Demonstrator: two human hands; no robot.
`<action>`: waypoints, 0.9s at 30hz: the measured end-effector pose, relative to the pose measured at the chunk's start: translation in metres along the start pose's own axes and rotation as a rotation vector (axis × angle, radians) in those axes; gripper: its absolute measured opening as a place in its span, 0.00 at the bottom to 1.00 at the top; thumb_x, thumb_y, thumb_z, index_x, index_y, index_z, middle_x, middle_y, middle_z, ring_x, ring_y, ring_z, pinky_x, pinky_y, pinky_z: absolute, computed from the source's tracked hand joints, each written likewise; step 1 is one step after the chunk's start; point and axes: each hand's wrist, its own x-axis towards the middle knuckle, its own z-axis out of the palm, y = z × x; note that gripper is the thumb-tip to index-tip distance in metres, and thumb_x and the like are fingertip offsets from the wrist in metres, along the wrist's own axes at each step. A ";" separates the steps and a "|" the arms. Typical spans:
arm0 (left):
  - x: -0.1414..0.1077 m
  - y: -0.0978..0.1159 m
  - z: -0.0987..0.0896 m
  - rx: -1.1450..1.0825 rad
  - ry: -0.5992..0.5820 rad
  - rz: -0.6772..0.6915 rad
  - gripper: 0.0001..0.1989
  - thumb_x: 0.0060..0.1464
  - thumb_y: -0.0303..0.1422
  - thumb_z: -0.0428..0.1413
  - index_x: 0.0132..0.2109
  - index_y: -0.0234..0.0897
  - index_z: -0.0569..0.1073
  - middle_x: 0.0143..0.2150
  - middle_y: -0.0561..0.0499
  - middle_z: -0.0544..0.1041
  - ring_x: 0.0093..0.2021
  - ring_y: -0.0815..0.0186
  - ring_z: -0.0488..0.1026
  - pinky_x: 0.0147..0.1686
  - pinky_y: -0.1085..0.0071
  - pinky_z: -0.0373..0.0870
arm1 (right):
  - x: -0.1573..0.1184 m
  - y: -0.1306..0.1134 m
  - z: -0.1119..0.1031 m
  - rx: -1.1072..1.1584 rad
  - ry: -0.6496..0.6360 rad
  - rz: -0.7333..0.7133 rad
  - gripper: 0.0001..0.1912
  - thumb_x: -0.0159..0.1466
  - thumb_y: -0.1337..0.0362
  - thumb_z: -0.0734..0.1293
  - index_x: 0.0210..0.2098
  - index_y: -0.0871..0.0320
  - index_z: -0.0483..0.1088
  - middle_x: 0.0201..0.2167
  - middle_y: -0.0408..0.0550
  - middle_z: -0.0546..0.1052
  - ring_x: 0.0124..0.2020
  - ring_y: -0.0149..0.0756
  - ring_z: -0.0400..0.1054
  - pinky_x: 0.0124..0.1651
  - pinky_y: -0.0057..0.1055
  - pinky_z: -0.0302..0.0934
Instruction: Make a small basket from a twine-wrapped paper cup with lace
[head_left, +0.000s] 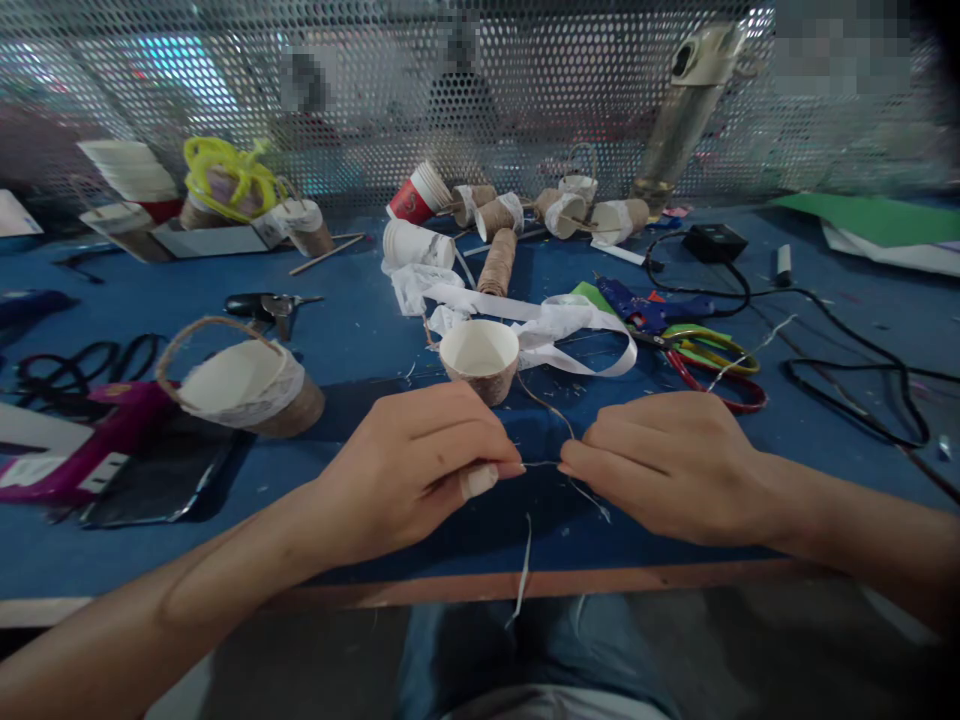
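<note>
My left hand (442, 470) is closed in a pinch, with a white wrap around one finger. Opposite it, my right hand (667, 465) is pinched too. A thin pale thread (541, 463) stretches between the two sets of fingertips. Brown twine (546, 403) runs from beside a twine-wrapped paper cup (480, 360) down to my right fingertips, where a frayed end hangs below. The cup stands upright just beyond my hands. To the left, a small cup basket (251, 385) with lace trim and a twine handle lies tilted. A loose white strand (524, 565) hangs over the table edge.
White ribbon (592, 335) and a twine roll (498, 262) lie behind the cup. Scissors (720, 365) and a blue glue gun (637, 305) are at right, with black cables. A magenta glue gun (97, 450) rests at left. Several cups line the perforated metal screen (360, 120).
</note>
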 end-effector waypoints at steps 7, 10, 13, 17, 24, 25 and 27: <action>0.008 0.005 -0.009 -0.428 -0.163 -0.415 0.06 0.65 0.29 0.60 0.36 0.36 0.77 0.34 0.54 0.79 0.33 0.71 0.75 0.37 0.78 0.72 | 0.001 -0.001 -0.006 -0.015 -0.029 -0.067 0.09 0.74 0.72 0.60 0.40 0.62 0.71 0.27 0.41 0.73 0.28 0.31 0.65 0.29 0.33 0.52; 0.010 0.005 -0.010 -0.537 -0.224 -0.471 0.08 0.64 0.30 0.60 0.35 0.35 0.77 0.33 0.53 0.79 0.32 0.71 0.74 0.36 0.78 0.72 | 0.000 -0.003 -0.009 -0.010 -0.036 -0.107 0.09 0.74 0.72 0.59 0.43 0.63 0.71 0.29 0.43 0.74 0.29 0.31 0.64 0.29 0.33 0.53; 0.009 0.003 -0.010 -0.541 -0.274 -0.464 0.08 0.64 0.31 0.60 0.35 0.35 0.76 0.33 0.54 0.78 0.32 0.72 0.74 0.36 0.79 0.71 | -0.001 -0.003 -0.007 -0.031 -0.025 -0.121 0.10 0.74 0.72 0.58 0.42 0.63 0.72 0.29 0.43 0.75 0.29 0.32 0.63 0.29 0.33 0.53; 0.007 0.002 -0.010 -0.458 -0.233 -0.452 0.05 0.64 0.30 0.61 0.37 0.37 0.77 0.34 0.56 0.78 0.33 0.73 0.74 0.38 0.80 0.71 | 0.000 0.000 -0.004 -0.090 -0.010 -0.092 0.08 0.74 0.72 0.60 0.41 0.62 0.72 0.26 0.40 0.73 0.27 0.31 0.62 0.28 0.33 0.51; 0.007 0.002 -0.013 -0.514 -0.282 -0.428 0.06 0.65 0.30 0.60 0.36 0.35 0.77 0.35 0.55 0.79 0.34 0.72 0.74 0.39 0.79 0.71 | 0.000 -0.003 -0.006 -0.085 0.000 -0.118 0.04 0.71 0.71 0.65 0.43 0.64 0.73 0.28 0.42 0.74 0.28 0.29 0.65 0.27 0.33 0.53; 0.007 0.002 -0.013 -0.528 -0.283 -0.425 0.06 0.64 0.29 0.60 0.36 0.35 0.77 0.35 0.55 0.79 0.34 0.72 0.75 0.39 0.79 0.71 | 0.000 -0.004 -0.006 -0.071 -0.003 -0.124 0.05 0.71 0.71 0.64 0.43 0.64 0.73 0.29 0.43 0.74 0.28 0.30 0.65 0.27 0.33 0.53; 0.007 0.002 -0.013 -0.546 -0.285 -0.423 0.06 0.64 0.29 0.60 0.36 0.35 0.77 0.34 0.54 0.79 0.34 0.71 0.75 0.38 0.78 0.72 | -0.001 -0.006 -0.007 -0.042 0.001 -0.138 0.07 0.71 0.69 0.63 0.44 0.66 0.73 0.30 0.45 0.75 0.29 0.31 0.66 0.27 0.33 0.54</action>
